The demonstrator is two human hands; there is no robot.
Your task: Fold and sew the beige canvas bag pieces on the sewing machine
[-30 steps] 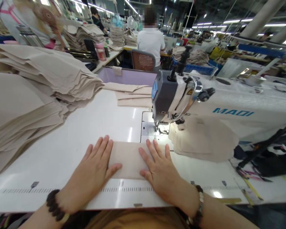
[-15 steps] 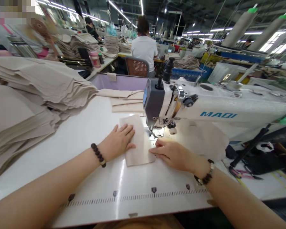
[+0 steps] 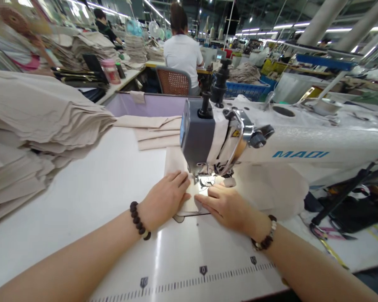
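Observation:
A beige fabric piece (image 3: 175, 160) lies under the head of a white sewing machine (image 3: 245, 142), around its lit presser foot (image 3: 204, 180). My left hand (image 3: 168, 195) rests flat on the piece, left of the foot, with fingers stretched forward. My right hand (image 3: 228, 205) is at the right edge of the piece, just in front of the foot. Its index finger points left along the cloth, the other fingers are curled, and they press the edge together. Palms and fingers cover much of the cloth.
Stacks of beige fabric (image 3: 47, 113) stand at the left. Folded beige strips (image 3: 159, 132) lie behind the machine head. A larger beige panel (image 3: 271, 188) sits under the machine arm. Pink-handled snips (image 3: 330, 233) are at the right. A person (image 3: 182, 54) in white sits ahead.
The fabric piece has moved forward and under the machine head. My left hand has shifted right, closer to the presser foot. My right hand stays by the cloth's edge. The view is somewhat nearer.

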